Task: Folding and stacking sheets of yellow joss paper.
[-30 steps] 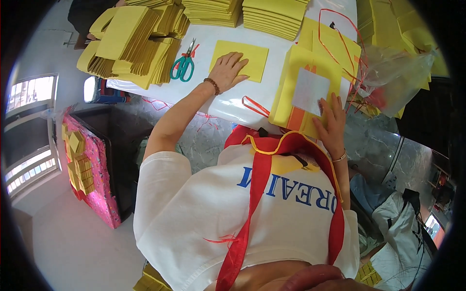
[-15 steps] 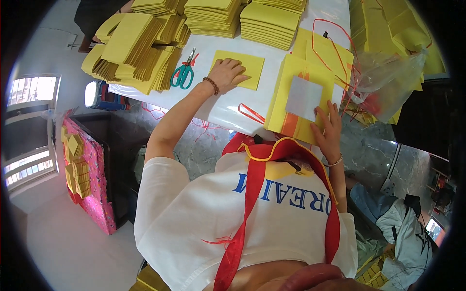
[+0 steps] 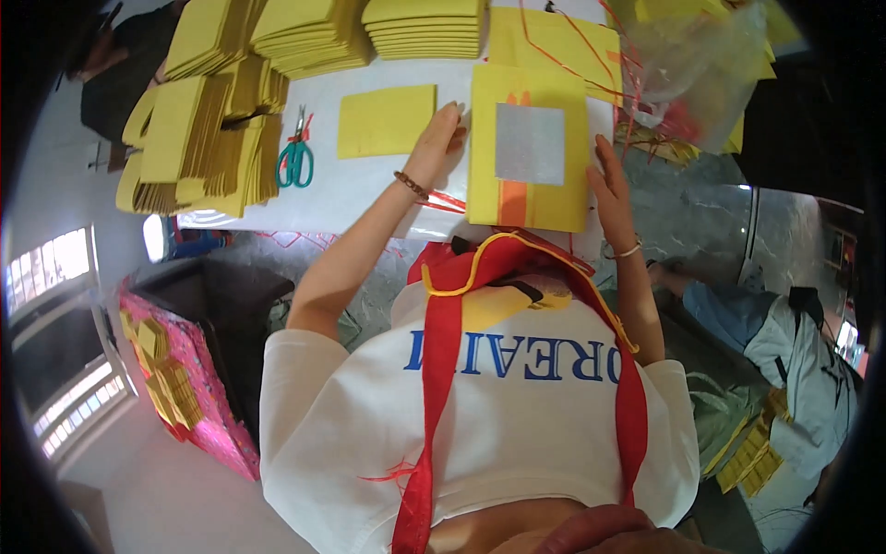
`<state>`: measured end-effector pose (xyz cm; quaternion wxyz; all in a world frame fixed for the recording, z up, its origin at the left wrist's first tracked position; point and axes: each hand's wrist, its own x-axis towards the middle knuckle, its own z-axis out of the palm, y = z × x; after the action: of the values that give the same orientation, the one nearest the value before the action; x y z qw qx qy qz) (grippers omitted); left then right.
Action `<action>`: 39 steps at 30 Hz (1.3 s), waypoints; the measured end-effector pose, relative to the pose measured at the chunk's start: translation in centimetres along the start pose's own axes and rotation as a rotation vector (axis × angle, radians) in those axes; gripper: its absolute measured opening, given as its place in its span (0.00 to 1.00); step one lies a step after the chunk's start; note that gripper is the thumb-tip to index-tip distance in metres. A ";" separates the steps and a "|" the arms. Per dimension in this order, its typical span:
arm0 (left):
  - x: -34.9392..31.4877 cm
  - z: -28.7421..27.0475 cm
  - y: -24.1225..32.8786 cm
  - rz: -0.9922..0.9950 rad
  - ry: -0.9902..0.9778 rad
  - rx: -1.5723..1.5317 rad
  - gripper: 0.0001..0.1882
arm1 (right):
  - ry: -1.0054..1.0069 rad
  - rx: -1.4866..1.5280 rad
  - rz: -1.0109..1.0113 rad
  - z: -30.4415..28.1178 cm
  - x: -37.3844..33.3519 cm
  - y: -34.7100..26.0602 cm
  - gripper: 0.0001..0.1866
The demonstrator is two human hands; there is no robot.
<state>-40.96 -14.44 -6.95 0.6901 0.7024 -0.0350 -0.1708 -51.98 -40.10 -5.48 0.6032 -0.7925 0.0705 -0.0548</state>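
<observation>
I count two hands at the white table (image 3: 318, 205), one pair of teal-handled scissors (image 3: 296, 148), one loose yellow sheet (image 3: 386, 120), and one thick yellow stack (image 3: 487, 138) topped by one grey square (image 3: 531, 143). Beyond them I make out at least three piles of folded yellow pieces along the far side, one of them (image 3: 423, 30) just past the sheet, plus a fanned heap (image 3: 175, 120) at the left; its single pieces overlap too much for me to number. One clear plastic bag (image 3: 706, 78) sits off to the right. My yellow stack lies flat near the table's front edge, between the two hands, and the scissors lie left of the sheet. The left hand (image 3: 440, 138) reaches forward from a slanting forearm, turned on edge between the sheet and the stack, its fingers close together, slightly bent and released, gripping nothing that I can see. The right hand (image 3: 610, 180) stands along the stack's right edge, fingers loosely extended and pointing away from the body, thumb toward the edge, likewise unclenched; whether it presses there I cannot tell.
</observation>
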 end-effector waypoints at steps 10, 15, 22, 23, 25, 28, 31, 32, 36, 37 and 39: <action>-0.2 4.7 -0.9 -0.109 -0.003 -0.413 0.26 | -0.008 0.559 0.301 2.0 0.6 0.1 0.30; 0.4 4.6 -1.8 -0.073 -0.010 -0.323 0.34 | 0.012 0.608 0.324 1.9 0.3 -1.3 0.30; 0.0 5.7 -2.3 -0.032 0.037 -0.263 0.33 | 0.043 0.611 0.316 1.6 0.1 -0.6 0.31; -0.1 5.7 -2.1 -0.022 0.046 -0.228 0.32 | 0.047 0.611 0.322 1.5 0.1 -0.5 0.31; -0.6 5.3 -1.7 -0.020 0.051 -0.193 0.31 | 0.109 0.364 0.154 1.5 0.0 -0.1 0.29; -1.5 4.1 -0.1 0.554 0.286 0.655 0.23 | 0.129 -0.413 -0.336 0.0 -0.5 -1.0 0.23; -3.6 2.6 3.1 0.725 -0.203 0.785 0.18 | -0.186 -0.799 -0.470 -0.6 -1.5 -3.8 0.17; -4.5 2.6 3.7 0.782 -0.299 0.927 0.17 | -0.186 -0.800 -0.461 -0.5 -1.7 -3.5 0.17; -7.1 3.4 3.7 0.910 -0.432 1.227 0.25 | -0.249 -0.660 -0.430 -0.6 -0.9 -0.5 0.14; -7.2 3.4 3.7 0.907 -0.441 1.226 0.25 | -0.243 -0.516 -0.414 -0.6 -0.9 -0.3 0.14; -7.0 3.4 4.1 0.901 -0.463 1.247 0.18 | -0.238 -0.322 -0.300 -0.6 -0.8 -0.2 0.14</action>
<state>-47.78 -15.86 -1.55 0.1487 0.8237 -0.5462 0.0337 -52.91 -40.45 -5.10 0.4586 -0.8808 -0.1115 -0.0380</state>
